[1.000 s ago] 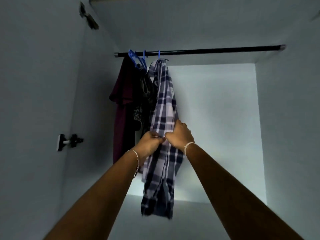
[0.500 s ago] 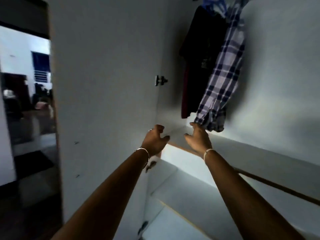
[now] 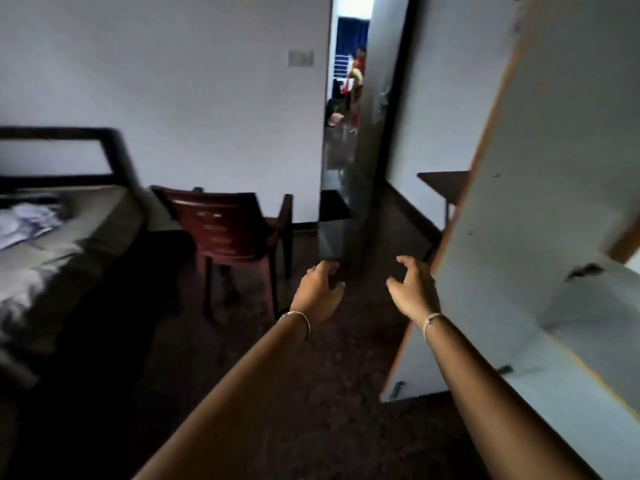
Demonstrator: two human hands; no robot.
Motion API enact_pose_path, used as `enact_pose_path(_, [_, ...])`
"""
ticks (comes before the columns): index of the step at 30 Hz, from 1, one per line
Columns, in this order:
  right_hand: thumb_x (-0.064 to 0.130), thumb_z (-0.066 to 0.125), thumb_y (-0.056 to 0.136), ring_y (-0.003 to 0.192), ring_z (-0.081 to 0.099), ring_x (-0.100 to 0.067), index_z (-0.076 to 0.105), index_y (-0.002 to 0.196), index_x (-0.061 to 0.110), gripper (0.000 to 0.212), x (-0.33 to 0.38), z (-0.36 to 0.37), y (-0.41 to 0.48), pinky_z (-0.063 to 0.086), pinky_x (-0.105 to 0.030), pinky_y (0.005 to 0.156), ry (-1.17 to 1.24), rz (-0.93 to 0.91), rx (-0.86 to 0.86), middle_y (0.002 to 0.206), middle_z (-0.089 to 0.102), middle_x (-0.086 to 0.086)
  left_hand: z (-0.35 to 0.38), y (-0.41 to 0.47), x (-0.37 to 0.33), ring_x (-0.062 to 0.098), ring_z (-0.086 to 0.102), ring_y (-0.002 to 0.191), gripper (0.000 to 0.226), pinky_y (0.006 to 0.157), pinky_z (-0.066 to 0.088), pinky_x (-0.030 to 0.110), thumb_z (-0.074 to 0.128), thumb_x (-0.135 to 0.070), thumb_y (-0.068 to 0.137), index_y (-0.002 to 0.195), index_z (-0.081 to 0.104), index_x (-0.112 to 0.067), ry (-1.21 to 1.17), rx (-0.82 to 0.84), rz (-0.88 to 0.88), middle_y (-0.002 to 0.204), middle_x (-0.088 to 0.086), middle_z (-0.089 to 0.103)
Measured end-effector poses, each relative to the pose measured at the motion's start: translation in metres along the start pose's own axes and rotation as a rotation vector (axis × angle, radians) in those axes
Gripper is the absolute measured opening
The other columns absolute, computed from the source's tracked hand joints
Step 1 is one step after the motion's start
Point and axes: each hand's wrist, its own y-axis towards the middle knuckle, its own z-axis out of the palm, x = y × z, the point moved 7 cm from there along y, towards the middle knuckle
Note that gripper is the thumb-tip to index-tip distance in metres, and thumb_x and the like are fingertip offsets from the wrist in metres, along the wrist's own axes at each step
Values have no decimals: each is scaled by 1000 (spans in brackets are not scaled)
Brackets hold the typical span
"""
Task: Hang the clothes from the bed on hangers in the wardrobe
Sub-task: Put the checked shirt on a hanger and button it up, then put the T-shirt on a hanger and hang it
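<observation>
1. A grey-sheeted bed (image 3: pixel 86 230) with a dark frame is seen at nine o'clock, and pale crumpled clothes (image 3: pixel 24 223) are seen lying on it.
2. A dark red plastic chair (image 3: pixel 225 230) is placed at eleven o'clock and an open doorway (image 3: pixel 346 98) at twelve.
3. A white wardrobe door (image 3: pixel 519 202) with orange edging is seen at three o'clock.
4. The left hand (image 3: pixel 317 292) and right hand (image 3: pixel 414 289) are held apart above the dark speckled floor (image 3: pixel 294 393), fingers loosely curled, with nothing grasped.
</observation>
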Motion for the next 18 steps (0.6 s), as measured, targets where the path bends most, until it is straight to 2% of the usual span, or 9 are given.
enact_pose_path(3, [20, 61, 88, 127, 45, -31, 49, 136, 18, 50, 67, 104, -25, 37, -35, 103, 6, -53, 127, 141, 44, -9, -92, -23, 91, 22, 54, 105, 36, 91, 40, 27, 63, -19, 87, 120, 55, -8, 45, -86, -133, 106, 4, 62])
enact_pose_path(6, [22, 61, 87, 127, 45, -31, 49, 135, 19, 50, 137, 199, -51, 39, -36, 101, 17, -104, 267, 140, 44, -9, -178, -54, 173, 23, 57, 112, 40, 98, 45, 36, 64, -22, 85, 123, 54, -13, 46, -182, -267, 116, 5, 63])
enact_pose_path(8, [21, 62, 86, 126, 46, -30, 50, 134, 18, 49, 179, 249, -67, 39, -36, 102, 20, -149, 337, 139, 46, -9, -228, -75, 216, 22, 56, 114, 41, 99, 44, 34, 63, -22, 86, 126, 54, -15, 61, -250, -341, 119, 5, 63])
enact_pose_path(13, [20, 59, 87, 126, 47, -31, 50, 134, 18, 48, 279, 364, -92, 38, -35, 102, -9, -292, 495, 140, 45, -9, -332, -113, 302, 21, 55, 114, 41, 100, 42, 30, 63, -20, 87, 127, 54, -15, 73, -436, -490, 118, 3, 63])
enact_pose_path(18, [18, 60, 87, 125, 47, -29, 50, 133, 17, 48, 364, 469, -92, 40, -35, 100, -21, -435, 617, 139, 46, -9, -413, -113, 380, 21, 55, 114, 41, 100, 41, 30, 63, -20, 86, 126, 55, -15, 102, -571, -613, 117, 4, 64])
